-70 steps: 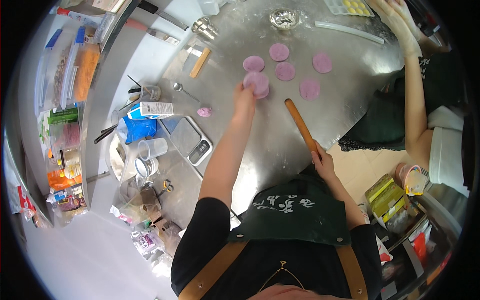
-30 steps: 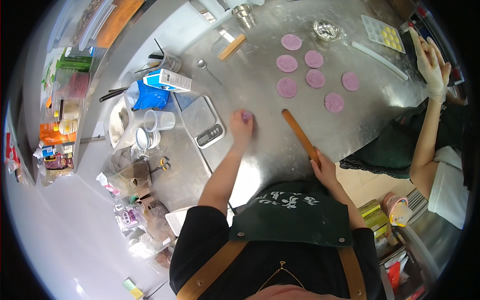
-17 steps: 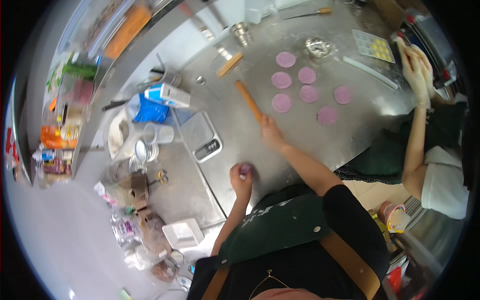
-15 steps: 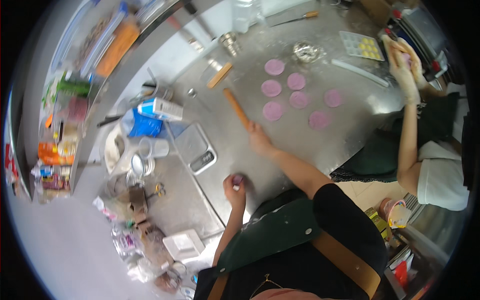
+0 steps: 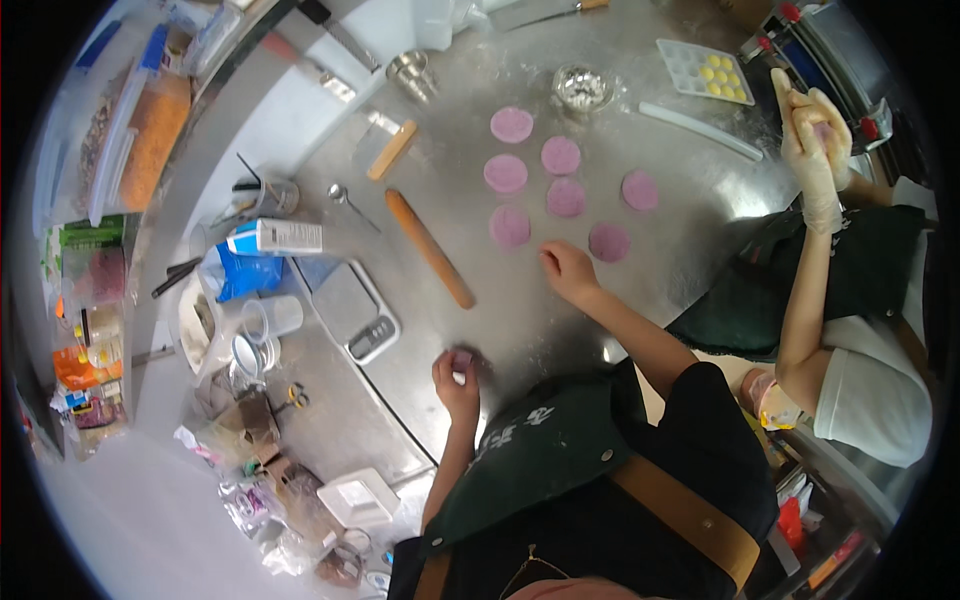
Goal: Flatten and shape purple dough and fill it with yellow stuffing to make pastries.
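My left hand is closed around a small purple piece of dough near the table's front edge; something whitish shows beside it, too small to make out. My right hand is over the table with its fingers curled in, and nothing shows in them. It is between two flat purple dough rounds, one to its upper left and one to its right. Several more rounds lie beyond. The wooden rolling pin lies loose on the steel table, left of my right hand.
A kitchen scale is at left, with a scraper beyond the rolling pin. Farther back are a metal bowl, a white rod and a tray of yellow balls. At right, a co-worker's gloved hands hold purple dough.
My right hand has let go of the rolling pin and moved right, toward the dough rounds. My left hand still holds its dough. The whole view has shifted somewhat.
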`<action>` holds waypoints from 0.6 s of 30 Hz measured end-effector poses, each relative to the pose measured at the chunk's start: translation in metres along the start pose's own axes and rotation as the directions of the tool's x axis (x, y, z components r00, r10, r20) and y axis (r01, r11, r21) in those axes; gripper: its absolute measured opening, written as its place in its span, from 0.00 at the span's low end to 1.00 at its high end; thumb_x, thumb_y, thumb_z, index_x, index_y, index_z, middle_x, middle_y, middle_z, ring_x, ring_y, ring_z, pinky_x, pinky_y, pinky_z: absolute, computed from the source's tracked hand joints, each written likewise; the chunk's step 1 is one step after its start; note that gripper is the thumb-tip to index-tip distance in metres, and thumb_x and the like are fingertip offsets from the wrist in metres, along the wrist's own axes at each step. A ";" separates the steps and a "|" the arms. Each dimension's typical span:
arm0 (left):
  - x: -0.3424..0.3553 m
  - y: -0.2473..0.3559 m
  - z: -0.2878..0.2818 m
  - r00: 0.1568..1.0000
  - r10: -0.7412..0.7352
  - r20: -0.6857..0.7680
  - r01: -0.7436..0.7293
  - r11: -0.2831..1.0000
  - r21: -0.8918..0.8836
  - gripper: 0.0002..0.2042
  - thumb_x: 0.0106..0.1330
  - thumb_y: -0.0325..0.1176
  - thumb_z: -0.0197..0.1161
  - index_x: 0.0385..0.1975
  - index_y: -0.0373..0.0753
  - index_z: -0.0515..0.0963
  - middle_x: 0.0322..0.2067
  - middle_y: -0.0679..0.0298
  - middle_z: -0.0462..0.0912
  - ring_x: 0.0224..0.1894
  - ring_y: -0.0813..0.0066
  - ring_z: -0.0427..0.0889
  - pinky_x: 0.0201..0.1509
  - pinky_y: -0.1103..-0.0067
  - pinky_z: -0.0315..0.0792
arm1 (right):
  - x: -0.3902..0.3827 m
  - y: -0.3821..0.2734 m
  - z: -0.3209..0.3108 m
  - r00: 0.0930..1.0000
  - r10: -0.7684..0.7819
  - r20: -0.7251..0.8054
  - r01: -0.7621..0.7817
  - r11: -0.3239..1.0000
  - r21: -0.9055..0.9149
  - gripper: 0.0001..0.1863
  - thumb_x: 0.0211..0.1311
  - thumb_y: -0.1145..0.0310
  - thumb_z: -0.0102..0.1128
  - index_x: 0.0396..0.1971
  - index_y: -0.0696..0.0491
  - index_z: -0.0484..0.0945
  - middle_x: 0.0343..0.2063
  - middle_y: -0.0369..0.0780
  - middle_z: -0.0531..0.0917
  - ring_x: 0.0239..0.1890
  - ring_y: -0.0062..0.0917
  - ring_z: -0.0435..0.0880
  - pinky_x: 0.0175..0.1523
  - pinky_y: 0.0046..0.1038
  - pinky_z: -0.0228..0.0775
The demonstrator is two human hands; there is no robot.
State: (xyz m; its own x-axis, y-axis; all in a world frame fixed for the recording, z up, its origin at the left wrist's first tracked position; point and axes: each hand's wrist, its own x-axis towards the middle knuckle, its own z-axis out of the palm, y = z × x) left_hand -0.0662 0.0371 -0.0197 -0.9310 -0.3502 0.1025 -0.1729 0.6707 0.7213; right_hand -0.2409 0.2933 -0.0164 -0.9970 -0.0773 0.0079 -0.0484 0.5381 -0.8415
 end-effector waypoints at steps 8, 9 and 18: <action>0.008 0.032 0.023 0.999 0.032 0.028 -0.030 0.997 -0.078 0.16 0.53 0.25 0.67 0.43 0.35 0.76 0.44 0.52 0.76 0.35 0.62 0.79 0.42 0.71 0.74 | -0.071 0.014 0.023 0.974 -0.196 -0.112 0.192 0.980 -0.047 0.22 0.58 0.70 0.58 0.53 0.58 0.72 0.54 0.50 0.75 0.55 0.47 0.73 0.58 0.40 0.67; 0.004 0.034 0.022 0.999 0.028 0.015 -0.027 0.994 -0.102 0.16 0.53 0.25 0.67 0.43 0.36 0.76 0.43 0.52 0.77 0.34 0.63 0.79 0.42 0.71 0.74 | -0.067 0.023 0.020 0.971 -0.209 -0.114 0.179 0.956 -0.231 0.27 0.60 0.65 0.58 0.58 0.58 0.68 0.60 0.51 0.68 0.62 0.47 0.64 0.65 0.42 0.58; -0.024 -0.015 -0.031 0.984 -0.155 -0.084 0.146 0.984 -0.102 0.19 0.54 0.23 0.69 0.47 0.35 0.75 0.46 0.56 0.75 0.46 0.65 0.79 0.48 0.74 0.79 | -0.114 -0.011 0.068 0.656 -0.288 0.698 0.674 0.639 -0.370 0.38 0.63 0.42 0.49 0.68 0.50 0.59 0.71 0.47 0.51 0.74 0.41 0.45 0.74 0.48 0.32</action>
State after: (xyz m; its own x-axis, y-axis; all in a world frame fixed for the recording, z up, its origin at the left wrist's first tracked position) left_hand -0.0315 0.0151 -0.0123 -0.8626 -0.5037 0.0471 -0.2730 0.5419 0.7949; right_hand -0.1228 0.2390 -0.0443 -0.5974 -0.7914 -0.1295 -0.7256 0.6022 -0.3331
